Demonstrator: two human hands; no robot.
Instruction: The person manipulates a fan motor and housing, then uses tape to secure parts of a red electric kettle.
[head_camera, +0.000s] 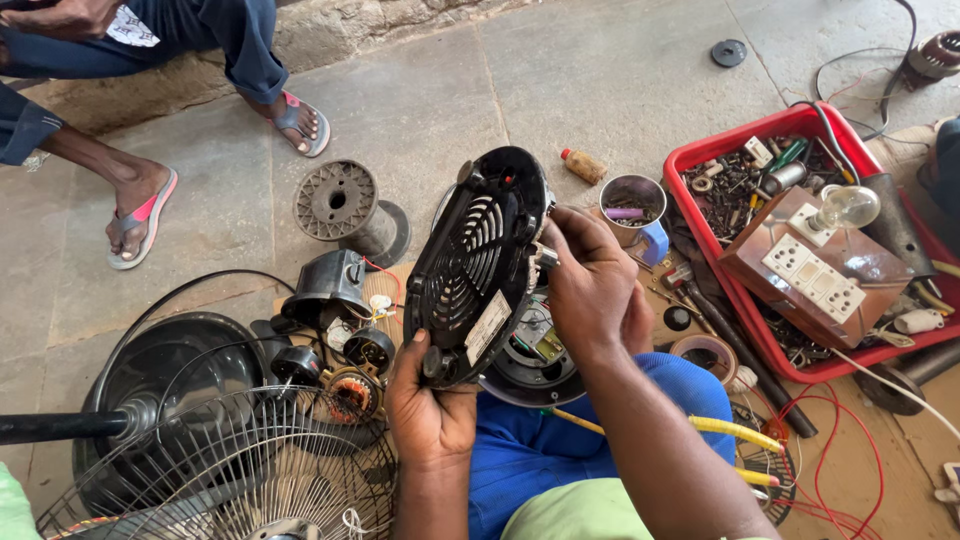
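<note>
Ringed by a wire fan guard (230, 470), empty spool (340, 205) and red parts tray (700, 155), the left hand (430, 410) grips a black vented motor cover (480, 265) standing tilted, long axis up-right, while right hand (590, 285) pinches its upper edge.

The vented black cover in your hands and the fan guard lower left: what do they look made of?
Vented black cover, held by the left hand and right hand: likely moulded plastic, semi-gloss, with crisp moulded slots. Fan guard: thin metal wire, shiny, seemingly plated.

Bare stone floor (560, 80) lies open far ahead of me — room to reach there. To the left, the wire fan guard (230, 470) and empty spool (340, 205) crowd in; right, the red tray (700, 160) and steel cup (632, 200) block the way.
</note>
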